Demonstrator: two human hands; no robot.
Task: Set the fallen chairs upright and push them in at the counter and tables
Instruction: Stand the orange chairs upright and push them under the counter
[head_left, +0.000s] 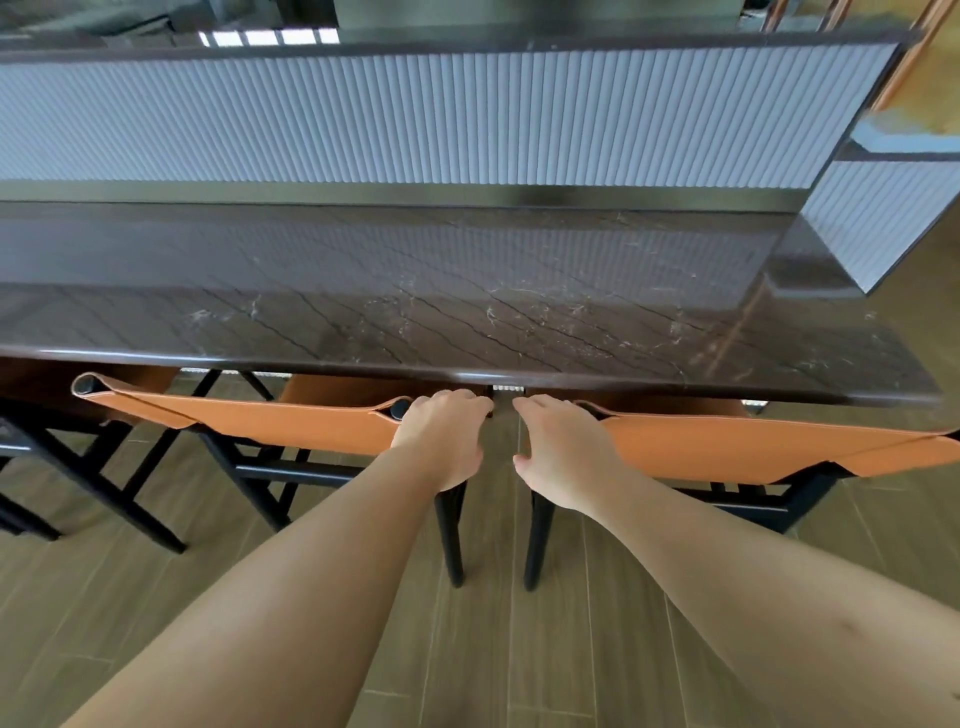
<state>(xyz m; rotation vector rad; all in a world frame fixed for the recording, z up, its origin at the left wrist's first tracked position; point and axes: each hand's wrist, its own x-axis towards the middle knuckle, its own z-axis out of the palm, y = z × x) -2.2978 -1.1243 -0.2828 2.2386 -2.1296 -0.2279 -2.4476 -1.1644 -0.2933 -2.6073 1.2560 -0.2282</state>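
At the far left, the black frame of a third chair (31, 441) is seen under the near edge of the dark stone surface (467, 312). Next to it, the left chair (260, 423) is stood upright on the wooden floor (493, 649). Its orange back is just beside the near edge of the surface, and its seat is tucked under it. The right end of that back is gripped by the left hand (441, 436), with the fingers curled over the top. A small gap is seen between the two hands. The left end of the right chair (753, 441) is held by the right hand (561, 447), with the fingers curled over the top and the thumb stuck out. This chair is upright too, close against the near edge. Behind the far edge, a grey ribbed panel (415, 119) is seen.
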